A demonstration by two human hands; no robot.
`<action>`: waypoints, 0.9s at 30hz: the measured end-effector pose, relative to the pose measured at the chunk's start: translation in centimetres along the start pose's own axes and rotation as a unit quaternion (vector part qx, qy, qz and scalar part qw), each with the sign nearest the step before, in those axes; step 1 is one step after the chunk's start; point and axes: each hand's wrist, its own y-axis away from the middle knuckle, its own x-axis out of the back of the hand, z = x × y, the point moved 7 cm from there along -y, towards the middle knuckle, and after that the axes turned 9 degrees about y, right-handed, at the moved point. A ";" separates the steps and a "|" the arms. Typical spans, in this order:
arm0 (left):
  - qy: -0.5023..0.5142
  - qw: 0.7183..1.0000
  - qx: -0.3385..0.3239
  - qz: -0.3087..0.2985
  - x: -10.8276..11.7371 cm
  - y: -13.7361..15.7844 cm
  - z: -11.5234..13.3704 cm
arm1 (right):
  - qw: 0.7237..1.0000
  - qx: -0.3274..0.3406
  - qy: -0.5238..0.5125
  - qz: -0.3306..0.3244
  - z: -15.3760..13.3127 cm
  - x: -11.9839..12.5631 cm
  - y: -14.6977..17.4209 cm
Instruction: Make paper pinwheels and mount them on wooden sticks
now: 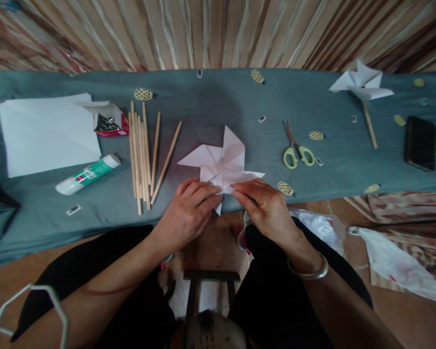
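A white paper pinwheel (218, 162) with folded blades lies at the front edge of the cloth-covered table, one blade tip poking past the edge. My left hand (189, 206) is closed on its lower left part, fingers bent over the paper. My right hand (263, 203) pinches the lower right blade between thumb and forefinger. Left of the pinwheel lie several wooden sticks (141, 155), two of them set apart and slanting. To its right rests a pair of scissors (296, 150) with light green handles, blades slightly apart.
White paper sheets (47, 135), a red box of metal pins (111, 123) and a glue stick (89, 174) lie at the left. A pinwheel on a stick (363, 87) and a black phone (420, 144) are at the right. Plastic bags (403, 264) lie below the table.
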 end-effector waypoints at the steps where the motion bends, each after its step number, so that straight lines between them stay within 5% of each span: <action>1: 0.005 1.000 0.005 -0.002 -0.1 0.0 -0.1 | 1.000 -0.011 0.001 0.001 0.2 -0.1 -0.1; 12: 0.010 1.000 0.026 -0.011 -0.9 -0.3 -0.3 | 0.994 -0.110 0.018 0.012 1.4 -0.6 -0.5; 27: -0.008 0.999 0.038 -0.032 -1.7 -0.5 -0.2 | 0.988 -0.148 0.037 0.013 1.6 -0.6 -1.0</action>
